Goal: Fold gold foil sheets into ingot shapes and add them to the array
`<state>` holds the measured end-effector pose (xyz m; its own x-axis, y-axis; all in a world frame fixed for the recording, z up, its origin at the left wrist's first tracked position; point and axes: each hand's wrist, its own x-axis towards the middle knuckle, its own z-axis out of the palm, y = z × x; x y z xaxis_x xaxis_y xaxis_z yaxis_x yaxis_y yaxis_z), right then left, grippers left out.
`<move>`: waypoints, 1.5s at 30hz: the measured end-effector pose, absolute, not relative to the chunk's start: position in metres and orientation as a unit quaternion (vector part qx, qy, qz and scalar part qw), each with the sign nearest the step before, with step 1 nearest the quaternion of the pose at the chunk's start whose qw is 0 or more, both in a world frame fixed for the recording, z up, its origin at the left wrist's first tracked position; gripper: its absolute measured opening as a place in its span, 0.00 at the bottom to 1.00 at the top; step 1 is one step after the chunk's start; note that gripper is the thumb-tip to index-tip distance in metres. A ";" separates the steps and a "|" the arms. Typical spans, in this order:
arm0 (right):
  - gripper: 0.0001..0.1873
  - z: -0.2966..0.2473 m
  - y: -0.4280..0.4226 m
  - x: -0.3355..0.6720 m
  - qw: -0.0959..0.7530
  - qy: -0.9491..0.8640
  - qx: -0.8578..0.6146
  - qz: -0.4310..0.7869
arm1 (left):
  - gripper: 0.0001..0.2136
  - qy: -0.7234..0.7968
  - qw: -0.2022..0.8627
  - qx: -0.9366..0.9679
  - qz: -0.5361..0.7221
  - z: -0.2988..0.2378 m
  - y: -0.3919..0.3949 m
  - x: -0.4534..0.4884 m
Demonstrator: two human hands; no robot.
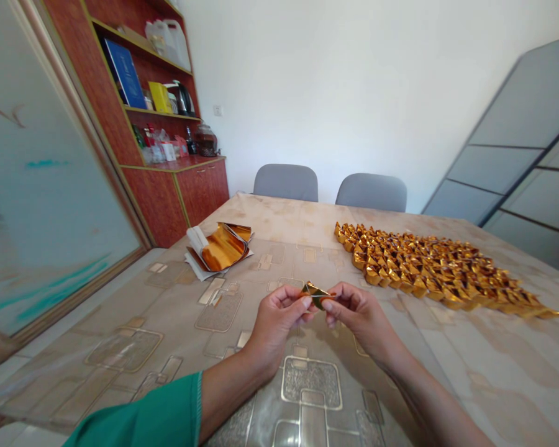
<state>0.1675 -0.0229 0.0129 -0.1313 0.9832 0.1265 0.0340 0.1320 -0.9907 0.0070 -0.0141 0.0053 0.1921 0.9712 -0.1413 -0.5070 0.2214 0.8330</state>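
Between my hands, above the middle of the table, is a small folded piece of gold foil paper (317,297). My left hand (286,310) pinches its left end between thumb and fingers. The right end is gripped the same way by my right hand (354,307). To the right stand many folded gold foil pieces (419,264), packed close together in rows. At the left, a stack of gold foil sheets (224,247) lies curled, with white paper edges showing.
A patterned plastic cloth covers the table (168,316). Two grey chairs (285,182) stand at its far side against the white wall. Back left is a red-brown cabinet (200,189) with bottles and a kettle on its shelves. A sliding door (51,186) is at the left.
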 end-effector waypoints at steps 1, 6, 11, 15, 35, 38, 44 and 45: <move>0.15 0.013 -0.023 0.168 0.485 -0.574 -0.440 0.492 | 0.13 0.353 0.700 0.327 0.528 0.005 -0.014 0.007; 0.14 0.014 -0.022 0.167 0.479 -0.575 -0.422 0.512 | 0.14 0.359 0.701 0.324 0.525 0.006 -0.015 0.007; 0.15 0.012 -0.023 0.163 0.474 -0.576 -0.424 0.514 | 0.14 0.362 0.692 0.333 0.528 0.004 -0.015 0.007; 0.18 0.009 -0.021 0.162 0.478 -0.561 -0.445 0.509 | 0.14 0.357 0.706 0.331 0.515 0.001 -0.013 0.007; 0.17 0.004 -0.019 0.168 0.493 -0.599 -0.466 0.426 | 0.14 0.366 0.689 0.351 0.518 0.000 -0.010 0.006; 0.17 0.006 -0.019 0.167 0.476 -0.591 -0.447 0.475 | 0.13 0.371 0.675 0.355 0.530 0.002 -0.010 0.007; 0.16 0.007 -0.019 0.167 0.482 -0.583 -0.445 0.479 | 0.10 0.386 0.663 0.371 0.524 0.001 -0.010 0.009; 0.16 0.007 -0.019 0.167 0.483 -0.582 -0.443 0.482 | 0.11 0.384 0.666 0.368 0.523 0.001 -0.010 0.008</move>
<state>0.1667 -0.0194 0.0073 -0.1407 0.9808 0.1347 0.0504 0.1430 -0.9884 0.0083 -0.0096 0.0005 0.1575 0.9795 -0.1259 -0.4135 0.1812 0.8923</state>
